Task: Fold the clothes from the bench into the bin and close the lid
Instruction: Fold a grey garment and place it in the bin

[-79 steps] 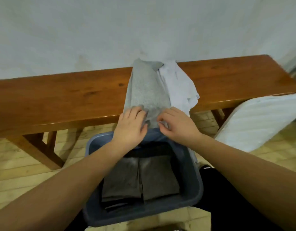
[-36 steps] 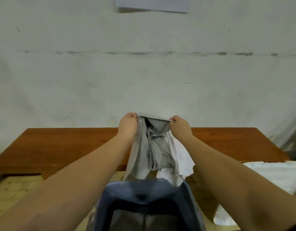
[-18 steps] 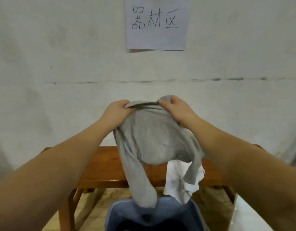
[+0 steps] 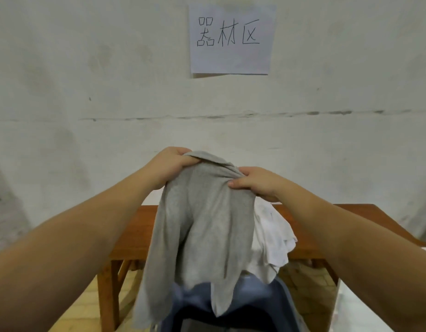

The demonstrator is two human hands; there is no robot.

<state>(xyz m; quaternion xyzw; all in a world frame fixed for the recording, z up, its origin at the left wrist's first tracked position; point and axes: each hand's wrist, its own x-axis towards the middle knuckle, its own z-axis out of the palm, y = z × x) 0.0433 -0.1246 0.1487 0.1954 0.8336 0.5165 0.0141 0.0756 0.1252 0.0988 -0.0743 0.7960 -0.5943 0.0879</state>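
Since 0.5 s ago, both hands have spread slightly along the gray garment (image 4: 202, 226). Left hand (image 4: 170, 165) and right hand (image 4: 257, 184) each pinch its top edge; it hangs below them over the bin (image 4: 262, 298). Step in hand: shaking it open. Next, I judge, comes folding, then lowering it in.

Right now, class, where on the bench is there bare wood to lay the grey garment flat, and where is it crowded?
Bare wood shows on the bench left of the grey garment, and right of the white cloth. The middle is crowded: the left hand and right hand hold the garment above the bin.
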